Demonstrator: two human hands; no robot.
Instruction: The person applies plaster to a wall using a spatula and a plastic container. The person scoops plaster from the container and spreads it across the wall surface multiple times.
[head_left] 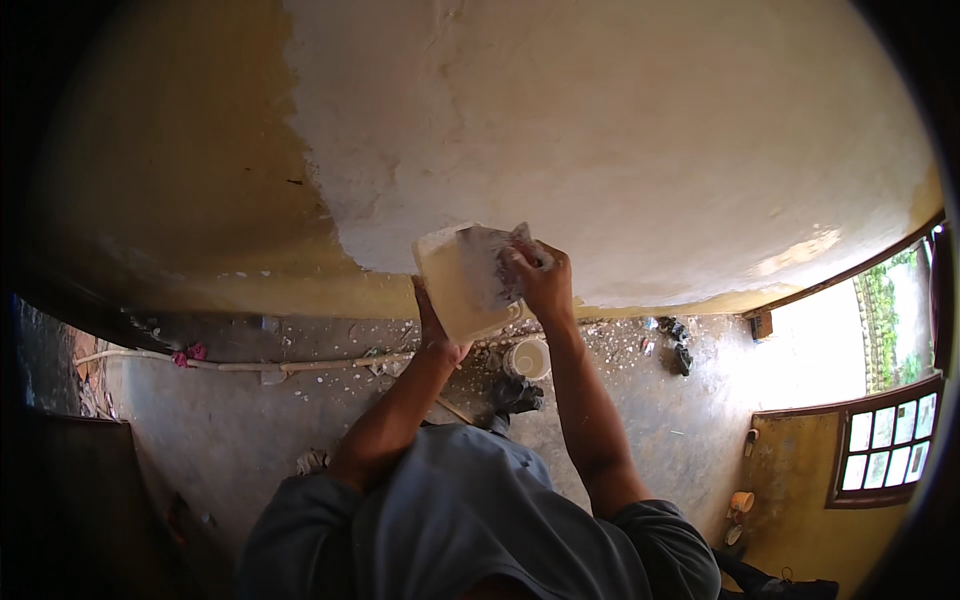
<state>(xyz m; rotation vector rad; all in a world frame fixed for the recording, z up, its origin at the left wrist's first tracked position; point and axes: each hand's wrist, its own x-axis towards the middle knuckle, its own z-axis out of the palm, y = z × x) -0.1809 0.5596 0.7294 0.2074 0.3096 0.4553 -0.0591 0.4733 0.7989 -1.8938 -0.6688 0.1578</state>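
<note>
Grey, speckled floor point(250, 430) spreads out below a person point(590, 430) in a soft grey shirt point(450, 510). Both bare arms reach up and forward. The right hand point(545, 280) is closed, pinching a flat grey scraper point(485, 262) with white smears on it. The scraper lies over the top right part of a pale, flat, square board point(455, 285). The left hand point(432, 318) holds that board up from below, at its left side. Most of this hand is hidden, so one cannot tell if its fingers are spread or pressed together. Just past the board stands a big wall point(600, 150), dull yellow on the left and milky white across the middle. Down on the floor sits a round white bucket point(527, 358), with a crumpled black plastic bag point(517, 396) just beside it. A long, thin, tan pole point(240, 367) lies to the left, with a bunched pink cloth point(190, 354) near its far end. Well off to the right is a brown-framed window point(890, 440) with small bright panes.
</note>
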